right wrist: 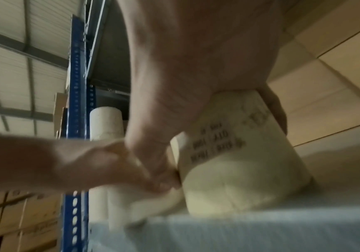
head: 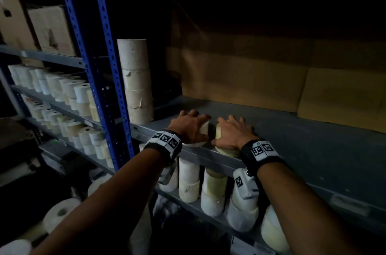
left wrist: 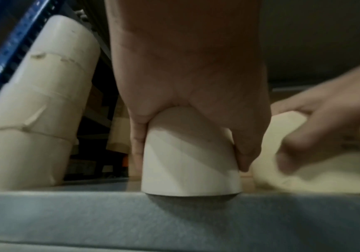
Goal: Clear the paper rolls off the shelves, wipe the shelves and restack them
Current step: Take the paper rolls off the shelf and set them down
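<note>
Left hand: the left hand (head: 189, 127) comes down over the top of a white paper roll (left wrist: 191, 153), fingers curled down its sides, thumb on one flank and fingertips on the other, gripping it.
Right hand: the right hand (head: 231, 132) caps a yellowish paper roll (right wrist: 239, 163) the same way, palm on top, fingers wrapped round it.
Where the rolls are: both stand upright at the front lip of the grey shelf (head: 292, 140), centre of the head view, almost touching each other; the white one's base overhangs the edge a little.
Why this grip: a top-down clasp on each looks like the quickest way to set down or lift two at once, one per hand; which of the two it is, I cannot tell.
Look of the rolls: short, squat cylinders; the right one is creamier and carries a blurred printed label, unreadable.
Neighbours: a tall stack of rolls (head: 136, 81) stands left of centre by the blue upright (head: 108, 46); more rolls (head: 211, 188) fill the shelf below.
Back of shelf: brown cardboard boxes (head: 271, 79) line the rear, upper right.
Progress: most of this shelf's surface lies bare; my guess is restacking has only begun.
</note>
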